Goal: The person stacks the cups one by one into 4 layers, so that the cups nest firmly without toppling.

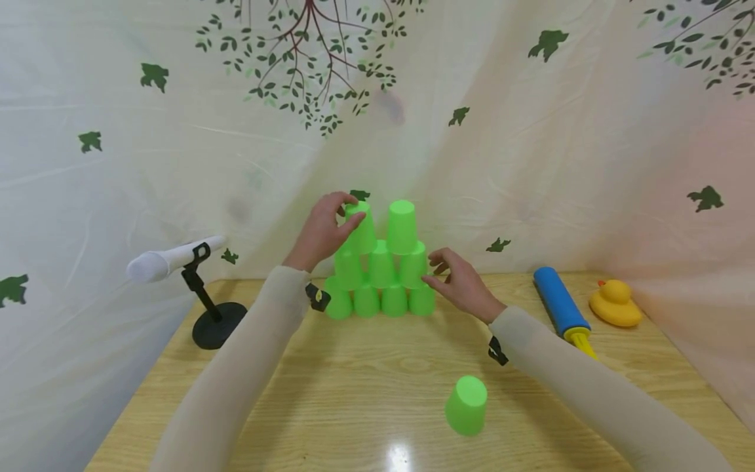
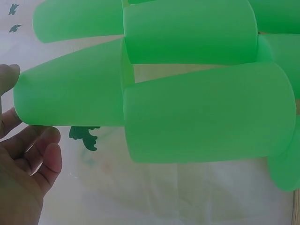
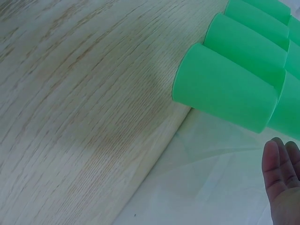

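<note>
Green cups stand upside down in a stacked pyramid: several in the bottom row (image 1: 366, 300), three in the middle row (image 1: 381, 265), two on top. My left hand (image 1: 324, 229) is at the top-left cup (image 2: 70, 89), thumb and fingers around its upper end; that cup rests on the row below. Beside the pyramid's right side is my right hand (image 1: 463, 285), holding nothing, its fingers (image 3: 276, 164) extended near a middle-row cup. The top-right cup (image 1: 402, 227) stands untouched. One more green cup (image 1: 466, 405) sits upside down on the table nearer me.
A white microphone (image 1: 171, 259) on a black stand (image 1: 218, 326) is at the table's left. On the right lie a blue and yellow pump-like tube (image 1: 560, 301) and a yellow rubber duck (image 1: 615, 303). A leaf-patterned curtain (image 1: 236, 164) hangs behind the wooden table (image 1: 348, 373).
</note>
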Available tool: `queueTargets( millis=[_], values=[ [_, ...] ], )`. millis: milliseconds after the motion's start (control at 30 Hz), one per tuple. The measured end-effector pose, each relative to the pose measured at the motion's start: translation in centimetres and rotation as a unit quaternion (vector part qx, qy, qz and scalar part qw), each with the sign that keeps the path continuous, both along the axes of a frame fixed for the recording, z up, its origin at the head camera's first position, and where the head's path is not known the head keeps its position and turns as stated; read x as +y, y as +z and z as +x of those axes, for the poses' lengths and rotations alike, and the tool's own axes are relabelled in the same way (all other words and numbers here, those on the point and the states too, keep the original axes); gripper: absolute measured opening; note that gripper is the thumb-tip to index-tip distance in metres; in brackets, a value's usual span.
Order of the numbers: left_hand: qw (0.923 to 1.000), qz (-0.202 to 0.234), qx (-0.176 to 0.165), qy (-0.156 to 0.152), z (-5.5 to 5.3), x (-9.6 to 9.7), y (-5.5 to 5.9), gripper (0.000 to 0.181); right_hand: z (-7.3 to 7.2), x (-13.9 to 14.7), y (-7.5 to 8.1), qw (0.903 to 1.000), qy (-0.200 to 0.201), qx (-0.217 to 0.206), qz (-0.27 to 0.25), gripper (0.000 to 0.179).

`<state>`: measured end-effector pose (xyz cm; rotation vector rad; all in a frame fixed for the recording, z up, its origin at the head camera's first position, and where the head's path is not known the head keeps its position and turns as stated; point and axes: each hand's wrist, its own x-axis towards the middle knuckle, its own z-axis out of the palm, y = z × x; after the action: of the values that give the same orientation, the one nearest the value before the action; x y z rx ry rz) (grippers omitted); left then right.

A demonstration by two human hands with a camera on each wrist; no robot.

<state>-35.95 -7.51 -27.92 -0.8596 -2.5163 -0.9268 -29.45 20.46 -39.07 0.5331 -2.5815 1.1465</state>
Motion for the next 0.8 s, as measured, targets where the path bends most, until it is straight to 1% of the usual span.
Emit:
queueTargets(
  millis=[100,167,267,333,400,500,633,700,800],
  values=[
    [1.0000,0.006,-0.002,0.001,0.1,-0.1,-0.2,0.039,0.0,0.0,0.0,1.0000,0.001,0.003,-0.001,0.041],
    [0.9998,0.014,0.010,0.002,0.2,-0.2,-0.3,0.040,0.0,0.0,0.0,1.0000,0.002,0.005,0.000,0.042],
    [0.9977,0.043,0.052,0.002,0.4,-0.5,-0.5,0.039,0.0,0.1,0.0,1.0000,0.002,0.007,0.001,0.044],
    [0.9940,0.068,0.085,-0.004,0.7,-0.9,-0.7,0.036,0.0,0.0,0.0,1.0000,0.003,0.007,0.000,0.044],
    [0.9897,0.089,0.112,-0.012,1.1,-1.4,-1.0,0.034,0.0,-0.1,0.0,1.0000,0.004,0.007,-0.002,0.044],
    [0.9855,0.102,0.133,-0.026,2.0,-2.1,-1.4,0.029,0.0,-0.2,-0.1,0.9999,0.002,0.009,-0.004,0.044],
    [0.9820,0.099,0.153,-0.049,3.6,-2.8,-2.4,0.024,0.0,-0.2,-0.3,0.9998,0.000,0.017,-0.006,0.044],
    [0.9797,0.095,0.163,-0.068,4.6,-2.8,-3.2,0.022,0.0,-0.2,-0.3,0.9998,-0.002,0.019,-0.004,0.045],
    [0.9781,0.070,0.168,-0.100,6.1,-1.9,-4.8,0.020,0.1,-0.1,-0.3,0.9998,-0.007,0.019,-0.001,0.044]
  ],
)
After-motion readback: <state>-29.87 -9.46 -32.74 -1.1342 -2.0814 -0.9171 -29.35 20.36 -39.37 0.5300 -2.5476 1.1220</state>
